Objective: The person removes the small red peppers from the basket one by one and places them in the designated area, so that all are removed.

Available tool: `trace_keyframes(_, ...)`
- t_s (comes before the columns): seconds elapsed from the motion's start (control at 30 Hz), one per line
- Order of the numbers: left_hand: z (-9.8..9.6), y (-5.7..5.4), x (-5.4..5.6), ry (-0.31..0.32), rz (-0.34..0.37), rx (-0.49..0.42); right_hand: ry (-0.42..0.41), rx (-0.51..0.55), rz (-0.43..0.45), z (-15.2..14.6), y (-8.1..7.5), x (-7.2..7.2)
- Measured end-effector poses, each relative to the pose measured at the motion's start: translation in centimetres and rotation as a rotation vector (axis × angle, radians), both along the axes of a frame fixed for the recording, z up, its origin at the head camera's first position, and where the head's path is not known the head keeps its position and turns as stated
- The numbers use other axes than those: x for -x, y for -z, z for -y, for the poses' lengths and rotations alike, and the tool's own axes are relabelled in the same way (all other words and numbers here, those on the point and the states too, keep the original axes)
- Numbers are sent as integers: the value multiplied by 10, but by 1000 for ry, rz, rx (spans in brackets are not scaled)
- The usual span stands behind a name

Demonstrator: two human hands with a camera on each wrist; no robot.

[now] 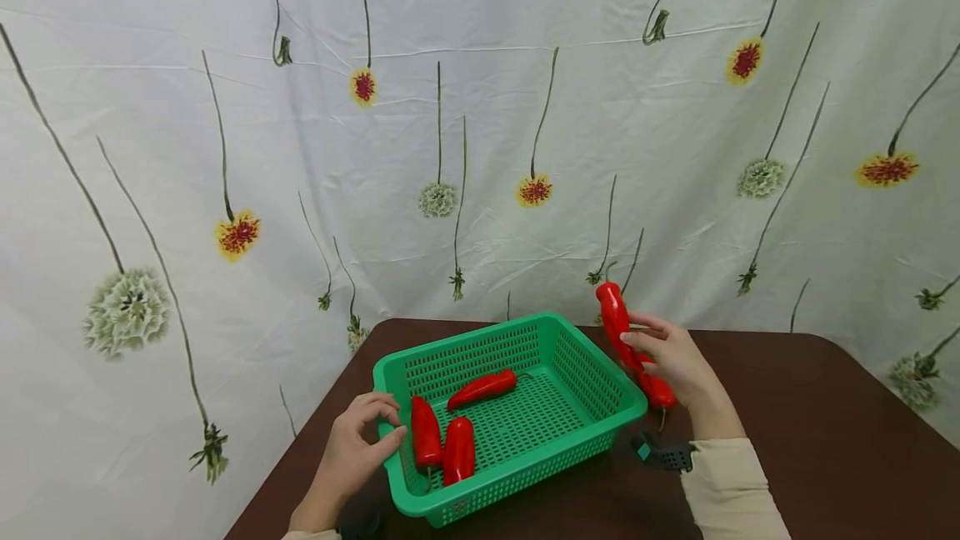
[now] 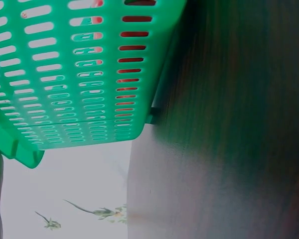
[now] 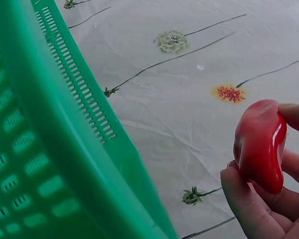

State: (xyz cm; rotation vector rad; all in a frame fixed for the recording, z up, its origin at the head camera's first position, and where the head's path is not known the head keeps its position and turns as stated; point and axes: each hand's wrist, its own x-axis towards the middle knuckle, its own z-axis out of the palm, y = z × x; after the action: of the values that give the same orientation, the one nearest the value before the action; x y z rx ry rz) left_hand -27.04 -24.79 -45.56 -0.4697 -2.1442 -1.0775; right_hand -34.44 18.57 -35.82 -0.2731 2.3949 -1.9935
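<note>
My right hand (image 1: 675, 361) pinches a red chili pepper (image 1: 614, 315) between thumb and fingers, just above the green basket's right rim. Its curved stem points upward; the right wrist view shows its glossy tapered end. Behind that hand, another red pepper (image 1: 660, 392) lies beside the basket, partly covered. The slotted green plastic basket (image 1: 517, 473) contains three more: one upright-lying pepper (image 1: 425, 432) at the left, a second pepper (image 1: 459, 450) beside it, and a slanted pepper (image 1: 483, 389) farther back. At the left rim is my left hand (image 1: 356, 444), fingers loosely bent; contact is unclear.
The basket stands on a dark brown tabletop (image 1: 780, 432) with rounded back corners. A white floral cloth (image 1: 480, 148) hangs behind the table and along the left side. A dark band (image 1: 667, 454) is worn on the right wrist.
</note>
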Motion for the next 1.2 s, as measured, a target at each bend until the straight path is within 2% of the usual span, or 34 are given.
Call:
trace_keyframes(0.33, -1, -1, 1, -4, 5, 1, 39, 81, 19, -14, 8, 7)
trace_keyframes(0.57, 0, 0, 2, 5, 2, -2, 120, 78, 51, -26, 14, 10)
trace_keyframes(0.8, 1, 1, 3, 17, -7, -5, 182, 121, 79, -41, 19, 10)
trace_keyframes(1.2, 1, 3, 5, 25, -11, -21, 259, 64, 88, -49, 30, 17)
